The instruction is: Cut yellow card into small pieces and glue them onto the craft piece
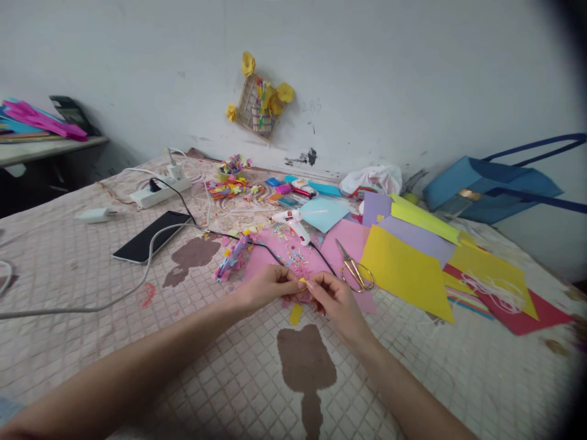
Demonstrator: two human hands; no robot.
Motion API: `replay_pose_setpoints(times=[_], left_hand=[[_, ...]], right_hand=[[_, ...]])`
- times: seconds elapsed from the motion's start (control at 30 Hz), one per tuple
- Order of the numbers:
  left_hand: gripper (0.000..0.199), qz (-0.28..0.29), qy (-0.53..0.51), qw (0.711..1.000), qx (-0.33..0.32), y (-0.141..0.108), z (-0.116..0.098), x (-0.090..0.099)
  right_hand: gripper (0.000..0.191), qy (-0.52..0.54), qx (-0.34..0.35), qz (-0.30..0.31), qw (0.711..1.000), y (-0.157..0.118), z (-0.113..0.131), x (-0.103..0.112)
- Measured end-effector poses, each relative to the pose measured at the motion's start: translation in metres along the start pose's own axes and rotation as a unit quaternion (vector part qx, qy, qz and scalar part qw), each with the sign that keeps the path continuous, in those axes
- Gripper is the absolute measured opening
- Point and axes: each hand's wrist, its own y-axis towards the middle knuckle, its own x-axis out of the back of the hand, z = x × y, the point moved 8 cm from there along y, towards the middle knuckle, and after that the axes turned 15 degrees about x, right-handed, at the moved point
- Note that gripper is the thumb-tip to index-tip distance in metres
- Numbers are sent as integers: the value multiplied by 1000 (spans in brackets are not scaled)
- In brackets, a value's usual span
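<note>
My left hand (275, 285) and my right hand (331, 292) meet at the front of the work area, fingertips nearly touching. Between them, both pinch a small yellow piece of paper (302, 281), mostly covered by the fingers. Just below lies another yellow paper scrap (296, 315) on the cloth. Pink paper sheets (261, 255) strewn with tiny coloured bits spread behind my hands. A white glue gun (297, 227) rests on them, its black cord running toward my right hand. Gold-handled scissors (354, 269) lie right of that hand. Left of my left hand is a purple, pink and yellow paper craft (233, 256).
A black phone (151, 237) and a power strip (160, 192) with cables occupy the left side. Yellow paper (406, 269), red paper (545, 311) and other coloured sheets cover the right. A blue bag (490, 189) stands at the back right by the wall.
</note>
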Motion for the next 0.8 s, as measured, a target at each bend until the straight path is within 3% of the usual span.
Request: replay_pose_setpoints(times=[0.3,0.8], left_hand=[[29,17,-2,1000,3,1,1,-2],[26,13,-11,999,28,-2,1,-3]], right_hand=[[22,-41,4,-8,999,-1,1,4],[28,4,-4,9,1000,-1,5,-3]])
